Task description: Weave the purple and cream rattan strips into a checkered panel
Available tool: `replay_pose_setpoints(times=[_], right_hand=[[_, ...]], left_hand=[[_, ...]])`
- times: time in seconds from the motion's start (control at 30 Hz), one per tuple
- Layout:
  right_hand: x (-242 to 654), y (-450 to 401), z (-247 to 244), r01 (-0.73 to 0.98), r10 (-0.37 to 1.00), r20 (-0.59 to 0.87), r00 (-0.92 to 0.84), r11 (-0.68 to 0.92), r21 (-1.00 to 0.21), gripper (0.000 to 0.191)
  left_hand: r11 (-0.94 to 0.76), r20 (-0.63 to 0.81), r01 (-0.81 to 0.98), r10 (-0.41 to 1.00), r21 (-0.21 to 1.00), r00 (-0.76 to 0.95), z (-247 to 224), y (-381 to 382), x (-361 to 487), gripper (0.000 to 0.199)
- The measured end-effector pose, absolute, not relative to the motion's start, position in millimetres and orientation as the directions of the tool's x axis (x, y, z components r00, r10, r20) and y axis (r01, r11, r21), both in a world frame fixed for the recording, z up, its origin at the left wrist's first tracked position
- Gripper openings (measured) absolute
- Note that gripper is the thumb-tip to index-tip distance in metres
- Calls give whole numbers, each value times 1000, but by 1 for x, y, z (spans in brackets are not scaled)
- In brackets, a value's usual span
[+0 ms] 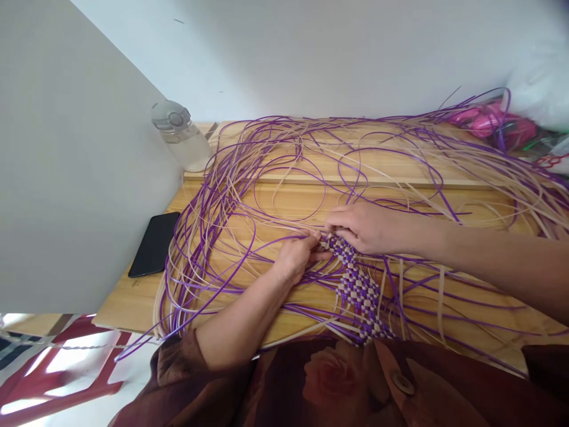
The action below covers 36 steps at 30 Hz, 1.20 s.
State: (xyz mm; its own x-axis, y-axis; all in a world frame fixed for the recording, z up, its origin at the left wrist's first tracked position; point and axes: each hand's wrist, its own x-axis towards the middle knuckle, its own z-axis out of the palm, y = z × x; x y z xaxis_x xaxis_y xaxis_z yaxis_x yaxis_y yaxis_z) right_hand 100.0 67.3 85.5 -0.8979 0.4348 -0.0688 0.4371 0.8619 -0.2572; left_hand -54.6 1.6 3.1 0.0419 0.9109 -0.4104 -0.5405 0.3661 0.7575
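Note:
A woven piece (360,290) of purple and beige strands runs from my shirt front up to my fingers, knotted in a checkered pattern. At its far end, my left hand (299,254) pinches strands between thumb and fingers on the left edge. My right hand (355,225) is closed at the same end from the right, its fingertips curled down on the weave and nearly meeting the left. Exactly which strand each hand grips is too small to make out. Long loose purple and beige strands (226,190) fan out from the piece to both sides.
On the left, a black phone (154,244) lies on the wooden table (120,296) beside a grey partition. A clear bottle (184,136) stands at the back left. Pink packaging (493,124) and plastic bags lie back right. Strands curl along the back wall.

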Motion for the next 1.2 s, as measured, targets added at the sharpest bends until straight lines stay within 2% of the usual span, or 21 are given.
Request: replay_pose_setpoints(times=[0.13,0.3,0.47,0.53,0.6,0.67,0.73,0.8,0.87,0.93,0.97,1.03,1.07,1.13,1.2], right_hand=[[99,64,88,482,497,-69,-865,783,-393,24],[92,64,83,709,688,-241,-684,549,-443,18],[82,66,78,804,759,-293,-581,480,-351,17],[79,67,77,833,782,-304,-544,462,-305,17],[79,68,76,844,788,-322,-526,437,-311,19],[82,69,75,835,773,-350,-529,401,-375,19],[88,69,72,795,746,-364,-557,353,-493,19],[96,65,67,745,746,-337,-574,305,-594,21],[103,57,61,706,774,-255,-579,320,-632,21],[109,44,55,678,815,-39,-578,454,-578,21],[112,36,52,666,809,108,-578,544,-510,22],[116,21,46,641,719,370,-588,693,-329,20],[118,14,43,630,663,442,-605,737,-243,18],[120,4,38,610,596,454,-663,781,-136,14],[119,-1,34,613,590,408,-697,785,-87,14]], left_hand=[[364,-403,-532,914,764,46,4,1,-54,14],[397,-432,-501,900,769,49,3,1,-54,18],[372,-376,-502,921,781,97,2,-1,-55,36],[359,-365,-520,926,775,96,2,-1,-56,39],[352,-363,-535,927,768,88,2,-1,-57,39],[351,-359,-546,928,761,97,2,0,-57,37],[351,-349,-544,930,762,112,2,0,-56,33],[342,-347,-540,933,769,95,2,0,-55,30],[332,-356,-534,932,778,61,3,-1,-54,29],[323,-359,-522,933,789,35,3,-1,-53,30],[319,-357,-514,934,796,27,3,-1,-53,30],[307,-351,-502,936,808,7,4,-2,-52,30],[304,-351,-498,936,812,-1,4,-2,-52,29],[310,-362,-497,932,810,-8,4,-2,-52,28],[312,-372,-503,928,806,-20,3,-2,-51,27]])
